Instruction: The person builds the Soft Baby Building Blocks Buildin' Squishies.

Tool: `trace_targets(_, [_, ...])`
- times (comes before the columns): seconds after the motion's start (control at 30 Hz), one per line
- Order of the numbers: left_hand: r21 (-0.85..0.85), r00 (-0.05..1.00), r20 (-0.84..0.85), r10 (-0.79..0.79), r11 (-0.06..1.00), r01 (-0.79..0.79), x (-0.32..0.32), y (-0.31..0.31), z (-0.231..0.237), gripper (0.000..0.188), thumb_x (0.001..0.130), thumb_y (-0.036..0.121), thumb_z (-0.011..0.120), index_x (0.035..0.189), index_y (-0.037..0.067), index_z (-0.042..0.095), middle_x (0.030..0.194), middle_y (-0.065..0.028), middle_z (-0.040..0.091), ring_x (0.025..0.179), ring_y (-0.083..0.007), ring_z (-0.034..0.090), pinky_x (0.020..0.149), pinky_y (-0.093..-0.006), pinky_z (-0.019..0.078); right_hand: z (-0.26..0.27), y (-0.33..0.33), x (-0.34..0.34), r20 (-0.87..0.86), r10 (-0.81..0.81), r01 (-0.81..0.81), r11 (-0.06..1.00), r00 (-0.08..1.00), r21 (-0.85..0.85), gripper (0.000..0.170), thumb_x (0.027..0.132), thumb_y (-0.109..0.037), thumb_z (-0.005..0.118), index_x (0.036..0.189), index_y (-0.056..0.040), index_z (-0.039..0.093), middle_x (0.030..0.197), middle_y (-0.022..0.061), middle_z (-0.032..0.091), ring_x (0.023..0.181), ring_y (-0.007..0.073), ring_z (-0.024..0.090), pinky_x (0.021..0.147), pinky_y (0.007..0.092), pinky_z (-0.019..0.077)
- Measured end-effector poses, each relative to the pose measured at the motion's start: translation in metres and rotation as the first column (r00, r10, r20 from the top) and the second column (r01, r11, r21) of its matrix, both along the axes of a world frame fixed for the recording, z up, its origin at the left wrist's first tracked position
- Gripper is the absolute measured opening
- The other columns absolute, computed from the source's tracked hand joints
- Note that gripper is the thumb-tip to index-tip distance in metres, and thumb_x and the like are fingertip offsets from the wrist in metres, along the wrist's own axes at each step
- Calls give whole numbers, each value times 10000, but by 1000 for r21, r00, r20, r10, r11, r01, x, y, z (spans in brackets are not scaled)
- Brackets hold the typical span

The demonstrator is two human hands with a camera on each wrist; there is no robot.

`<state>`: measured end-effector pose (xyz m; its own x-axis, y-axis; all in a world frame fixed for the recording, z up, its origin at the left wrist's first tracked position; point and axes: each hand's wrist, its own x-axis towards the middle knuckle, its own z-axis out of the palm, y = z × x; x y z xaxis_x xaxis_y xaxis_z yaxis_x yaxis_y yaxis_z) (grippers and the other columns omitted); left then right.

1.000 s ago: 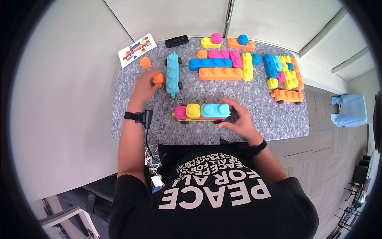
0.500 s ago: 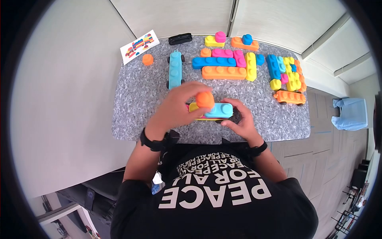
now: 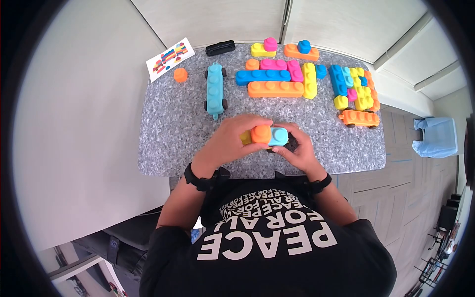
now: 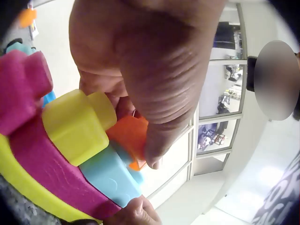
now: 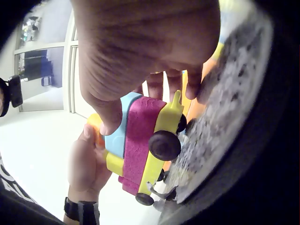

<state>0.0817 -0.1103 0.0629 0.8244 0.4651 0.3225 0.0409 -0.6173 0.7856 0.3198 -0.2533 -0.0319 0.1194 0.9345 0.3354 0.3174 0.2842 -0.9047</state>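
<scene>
My left hand (image 3: 225, 142) pinches an orange block (image 3: 261, 133) between thumb and fingers. In the left wrist view this block sits right at a stud of the light blue block (image 4: 110, 174), beside a yellow block (image 4: 75, 125). These two stand on a long magenta block (image 4: 56, 173) over a yellow wheeled base (image 4: 23, 185), with a magenta piece at the far end. Thumb and fingers of my right hand (image 3: 303, 148) hold the toy's right end around the light blue block. The right wrist view shows its black wheels (image 5: 165, 145) from the side.
Left of centre lies a light blue wheeled base (image 3: 214, 89), with a loose orange block (image 3: 180, 74) and picture card (image 3: 168, 58) beyond. Several coloured blocks (image 3: 275, 89) lie behind the toy. More blocks and an orange wheeled base (image 3: 360, 118) are at the right edge.
My left hand has carried the orange block from beside the light blue wheeled base to the toy and lowered it onto the light blue block. The right hand keeps hold of the toy's end.
</scene>
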Motion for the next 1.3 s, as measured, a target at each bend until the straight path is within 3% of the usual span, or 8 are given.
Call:
trace_targets(0.47, [-19,999,0,-35,999,35,0,1,-8,609,892,156,980,1458,96,763,1358,-131,816,1233,-334,801,1083,-433,616,3,0,-1,18,-9,10,1000,1000,-9,569,884,-179,997,1388,-43,772,1313,138,819,1226,344,740,1100,456,566])
trace_targets(0.67, [-68,1000,-5,4,998,-5,-7,0,1,728,828,217,1025,1488,99,741,1483,-131,791,1401,-325,738,1156,-452,584,5,0,1,18,2,-2,1000,1000,5,646,876,-193,1006,1450,-44,748,1341,128,813,1239,316,738,1099,440,561])
trace_targets(0.77, [-9,990,82,119,993,-118,-29,33,4,751,818,223,1032,1496,100,732,1546,-110,768,1466,-294,702,1180,-442,569,3,-3,10,-42,20,-19,999,999,30,693,914,-287,986,1506,-42,721,1404,118,799,1268,281,731,1093,412,551])
trace_targets(0.83, [153,957,73,281,945,-289,-44,69,13,697,867,204,1008,1494,97,725,1558,-94,761,1437,-274,715,1167,-425,572,4,-5,25,-57,28,-25,999,998,46,720,951,-364,959,1542,-44,702,1455,112,783,1299,254,721,1091,392,542])
trace_targets(0.97, [11,799,48,600,799,-601,-74,169,-15,610,947,190,955,1502,89,724,1523,-111,756,1372,-307,731,1159,-430,578,4,-6,34,-169,-12,18,999,986,31,698,1010,-412,902,1567,-50,688,1497,115,766,1356,236,699,1090,382,534])
trace_targets(1.07, [450,768,65,638,668,-593,-97,232,-62,630,911,168,961,1488,63,731,1419,-179,794,1319,-381,754,1159,-479,586,7,-7,35,-145,-42,45,999,989,17,672,1014,-361,904,1571,-54,686,1491,114,769,1367,231,693,1086,387,537])
trace_targets(1.17, [618,723,-85,686,605,-502,-108,265,-90,609,944,104,912,1520,79,717,1514,-186,748,1390,-380,726,1148,-467,600,13,-10,30,-106,-64,65,998,992,-1,642,1007,-316,910,1551,-50,696,1483,115,772,1349,234,704,1072,387,544])
trace_targets(1.3, [406,685,-199,701,695,-593,-104,269,-93,583,931,24,872,1494,93,735,1512,-201,751,1384,-374,737,1108,-454,624,14,-11,29,-89,-68,69,998,994,11,607,1000,-282,912,1522,-47,711,1474,117,774,1320,243,719,1049,383,556])
